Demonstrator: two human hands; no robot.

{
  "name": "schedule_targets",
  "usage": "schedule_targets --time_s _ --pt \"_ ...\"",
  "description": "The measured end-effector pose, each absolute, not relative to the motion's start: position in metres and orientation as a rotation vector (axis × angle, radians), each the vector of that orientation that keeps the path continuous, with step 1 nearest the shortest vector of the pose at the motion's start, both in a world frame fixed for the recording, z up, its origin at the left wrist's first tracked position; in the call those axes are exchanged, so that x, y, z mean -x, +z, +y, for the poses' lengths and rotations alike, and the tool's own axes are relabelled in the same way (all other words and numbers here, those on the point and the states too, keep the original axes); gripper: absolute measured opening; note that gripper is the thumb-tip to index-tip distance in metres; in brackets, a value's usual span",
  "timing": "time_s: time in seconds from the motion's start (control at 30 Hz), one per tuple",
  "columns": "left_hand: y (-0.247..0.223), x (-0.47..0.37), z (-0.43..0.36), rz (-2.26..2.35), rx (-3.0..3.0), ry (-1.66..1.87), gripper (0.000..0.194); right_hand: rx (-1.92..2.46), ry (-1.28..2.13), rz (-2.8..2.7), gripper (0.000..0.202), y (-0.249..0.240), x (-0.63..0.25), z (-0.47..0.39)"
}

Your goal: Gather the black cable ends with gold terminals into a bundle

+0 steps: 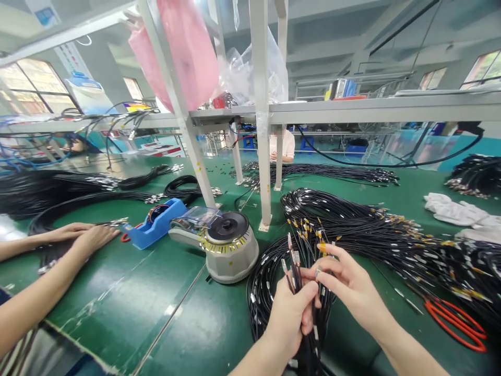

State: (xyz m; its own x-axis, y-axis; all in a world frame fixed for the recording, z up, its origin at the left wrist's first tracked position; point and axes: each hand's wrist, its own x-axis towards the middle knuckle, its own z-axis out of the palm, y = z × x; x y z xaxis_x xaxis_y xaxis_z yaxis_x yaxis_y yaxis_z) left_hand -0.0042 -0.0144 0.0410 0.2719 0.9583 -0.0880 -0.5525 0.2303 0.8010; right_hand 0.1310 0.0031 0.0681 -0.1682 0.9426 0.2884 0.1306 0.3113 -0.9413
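My left hand [291, 313] is closed around a bundle of thin black cables [294, 269], their stripped ends sticking up above my fingers. My right hand [346, 284] pinches the tip of one of these cables between thumb and fingers, just right of the bundle. The held cables hang down into a coil of black cables [262, 282] lying on the green table [188, 324]. A larger heap of black cables with yellow and white tips [371, 224] spreads behind and to the right of my hands.
A grey automatic tape dispenser [225, 245] and a blue tape dispenser [154, 222] stand left of my hands. A co-worker's hands [84, 235] rest on cables at the left. Red-handled scissors [456, 324] lie at the right, white gloves [454, 209] farther back. White frame posts [262, 156] rise mid-table.
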Motion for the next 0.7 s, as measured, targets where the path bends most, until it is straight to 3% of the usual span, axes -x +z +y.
schedule_targets --time_s 0.1,0.17,0.3,0.7 --pt "0.043 0.006 -0.014 0.718 -0.741 1.151 0.024 1.07 0.792 -1.569 0.026 0.067 -0.135 0.004" --pt "0.044 0.008 -0.014 0.748 -0.75 1.166 0.022 1.086 0.833 -1.666 0.016 0.072 -0.137 0.003" --pt "0.046 0.008 -0.016 0.839 -0.798 1.183 0.022 1.081 0.967 -1.897 0.03 0.08 -0.133 -0.001" --pt "0.041 0.001 -0.015 0.924 -0.788 1.406 0.019 1.116 0.936 -1.834 0.027 0.067 -0.126 0.002"
